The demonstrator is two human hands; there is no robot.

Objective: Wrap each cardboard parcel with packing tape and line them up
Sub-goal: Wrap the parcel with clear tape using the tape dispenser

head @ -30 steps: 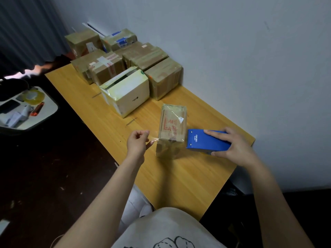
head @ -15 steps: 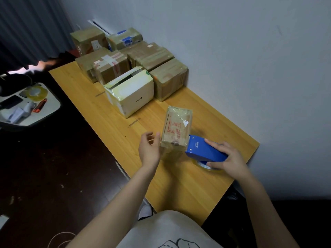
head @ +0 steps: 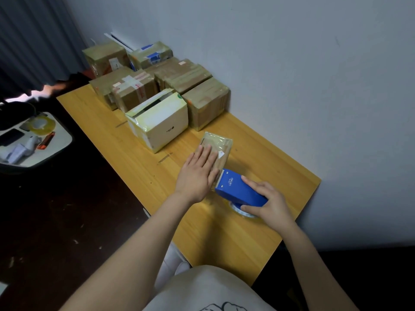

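Mid-frame, the left hand (head: pixel 195 176) is lying flat, fingers (head: pixel 205 154) straight, pressing the small parcel (head: pixel 221 142) onto the counter (head: pixel 134 158). Just right of it, the right hand (head: pixel 272 204) is gripping the blue tape dispenser (head: pixel 241 190), its toothed edge against the parcel's near end. Pressing firmly while drawing the tape taut should be avoiding wrinkles. Taped parcels (head: pixel 202 102) are sitting upper centre, against the pale wall (head: pixel 314 86) at right.

The left hand (head: pixel 197 173) lay flat, fingers straight, on the small taped parcel (head: pixel 221 144) on the wooden table (head: pixel 125 140). Just nearer and to the right, the right hand (head: pixel 269 205) gripped a blue tape dispenser (head: pixel 238 189), its toothed end at the parcel's near end. Farther off, a white box (head: pixel 161 122) stood beside brown taped parcels (head: pixel 206 102) by the wall.
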